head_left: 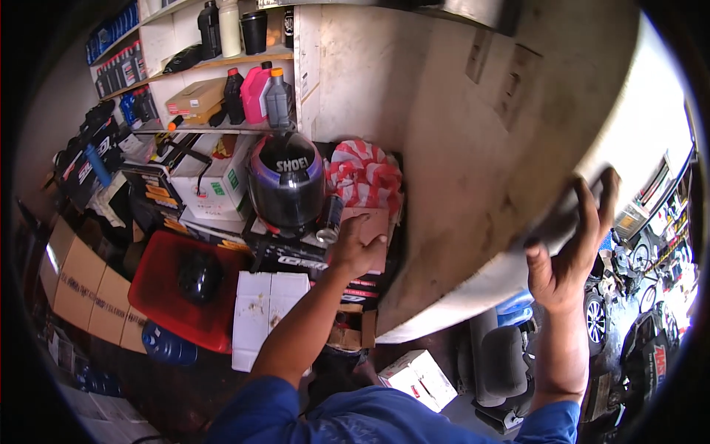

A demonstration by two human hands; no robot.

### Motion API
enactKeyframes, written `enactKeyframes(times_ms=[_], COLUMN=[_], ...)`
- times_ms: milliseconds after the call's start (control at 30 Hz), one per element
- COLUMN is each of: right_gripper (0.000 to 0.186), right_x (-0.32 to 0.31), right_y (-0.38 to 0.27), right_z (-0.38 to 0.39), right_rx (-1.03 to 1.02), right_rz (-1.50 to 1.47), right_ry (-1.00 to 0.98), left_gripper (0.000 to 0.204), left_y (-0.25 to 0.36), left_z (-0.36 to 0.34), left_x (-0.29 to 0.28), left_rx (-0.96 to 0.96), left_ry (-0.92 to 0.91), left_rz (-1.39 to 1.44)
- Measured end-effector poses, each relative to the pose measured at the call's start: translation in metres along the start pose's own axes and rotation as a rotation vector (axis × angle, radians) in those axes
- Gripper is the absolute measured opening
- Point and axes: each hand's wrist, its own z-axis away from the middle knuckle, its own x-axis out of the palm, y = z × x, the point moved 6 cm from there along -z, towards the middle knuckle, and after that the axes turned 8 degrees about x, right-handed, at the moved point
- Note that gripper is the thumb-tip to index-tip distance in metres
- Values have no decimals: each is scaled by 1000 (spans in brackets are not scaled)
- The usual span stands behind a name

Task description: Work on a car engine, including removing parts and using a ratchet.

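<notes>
My left hand (355, 250) reaches over a small reddish-brown box (376, 226), its thumb and fingers apart. Whether it touches the box I cannot tell. Just left of the fingertips a dark can with a silver end (330, 222) leans beside a black full-face helmet (285, 189). Behind the box sits a bunched red-and-white plastic bag (362, 174). My right hand (566, 259) is raised with spread fingers at the edge of a large pale panel (473, 177). The fingers overlap the panel's edge, but contact is not certain. Nothing shows in either hand.
Shelves (222, 66) with bottles stand at the back left. Nearer are a white carton (211, 181), a red tub (174, 296) holding a black helmet (200, 277), and white boxes (270, 311). A grey seat (503, 362) and a wheel (594, 322) lie beyond the panel.
</notes>
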Motion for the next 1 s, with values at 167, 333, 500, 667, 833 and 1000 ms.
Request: enactKeyframes(times_ms=[167,333,500,667,833,1000], right_gripper=[91,81,79,78,76,74], right_x=[31,25,16,22,24,26], right_y=[-3,7,14,6,3,4], right_z=[3,19,41,53,64,68], right_rx=[13,68,191,171,189,205], right_rz=[136,302,328,436,465,457], right_ry=[141,78,125,77,67,69], left_gripper=[83,114,104,76,73,75], left_y=[-105,-195,-235,-181,-166,-144], left_z=[-127,-233,-251,-194,-172,-188], left_x=[47,44,105,203,207,145], left_rx=[-99,-705,-763,-153,-197,-116], left_ry=[56,74,-528,-852,-979,-668], left_rz=[-280,-387,-140,-194,-308,-110])
